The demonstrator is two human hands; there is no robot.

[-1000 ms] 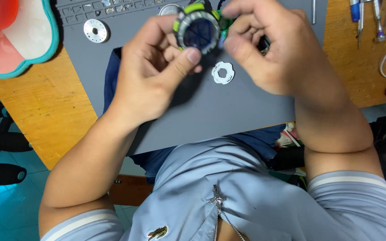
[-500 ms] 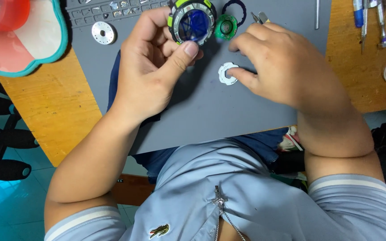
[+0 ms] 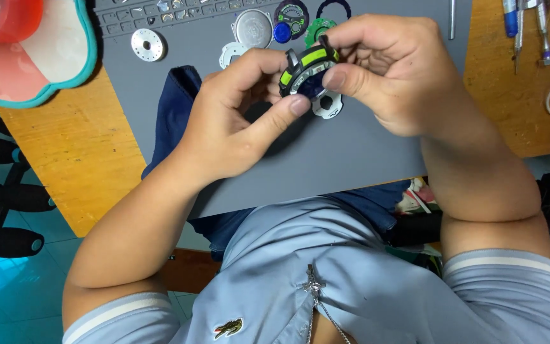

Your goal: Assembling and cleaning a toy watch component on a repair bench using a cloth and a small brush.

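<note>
A person in a light blue polo shirt (image 3: 326, 280) holds a round black watch case with lime-green stripes (image 3: 305, 69) in both hands above a grey work mat (image 3: 326, 159) spread over a wooden bench (image 3: 77, 159). The left hand (image 3: 233, 124) grips the case from the near side, its thumb pressed against the lower rim and its fingers (image 3: 249, 64) curled tight around the far edge. The right hand (image 3: 393, 73) closes on the case from the other side, thumb against the dark blue face and fingers wrapped narrowly over the top. A white toothed ring (image 3: 328, 105) shows just beneath the case, touching or nearly touching the right thumb; whether it lies on the mat or is held cannot be told.

Farther back on the mat lie loose parts: a silver disc with holes (image 3: 147, 44), a round metal case back (image 3: 253, 27), a small blue round piece (image 3: 281, 32), a dark dial (image 3: 293, 15) and a green ring (image 3: 318, 28). A dark blue cloth (image 3: 172, 121) drapes over the mat's left edge, under the left forearm. A teal-rimmed tray (image 3: 65, 70) sits at the bench's left corner, and hand tools (image 3: 529, 28) lie at the right, well apart from the hands.
</note>
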